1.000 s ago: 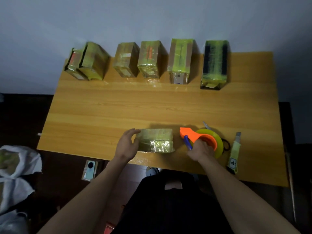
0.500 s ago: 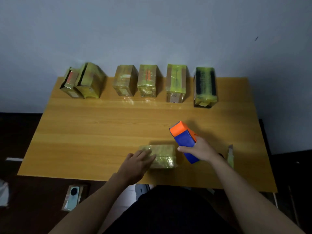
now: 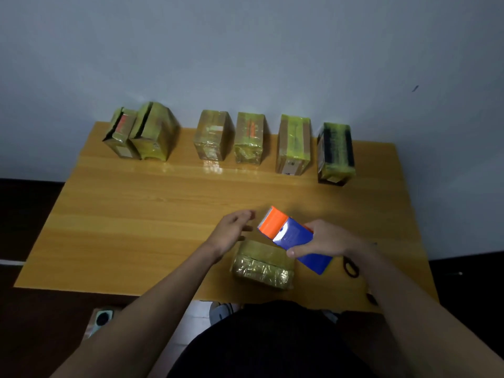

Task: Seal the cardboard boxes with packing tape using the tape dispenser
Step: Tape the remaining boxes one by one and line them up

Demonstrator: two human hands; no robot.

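A small cardboard box [image 3: 261,264] wrapped in yellowish tape lies near the table's front edge. My right hand [image 3: 324,240] grips the orange and blue tape dispenser [image 3: 293,237], holding it tilted in the air just above the box's right end. My left hand [image 3: 231,231] hovers with relaxed fingers just left of the dispenser's orange end, off the box. Several taped boxes stand in a row along the back of the table, among them a brown one [image 3: 214,135] and a dark one [image 3: 335,152].
The wooden table [image 3: 136,214] meets a grey wall at the back. A dark ring-shaped item [image 3: 351,267] lies right of my right wrist. A phone-like object [image 3: 102,319] sits on the dark floor at the lower left.
My left hand lifted off the box and moved up toward the dispenser. My right hand raised the dispenser from the table and holds it over the box. The camera tilted upward.
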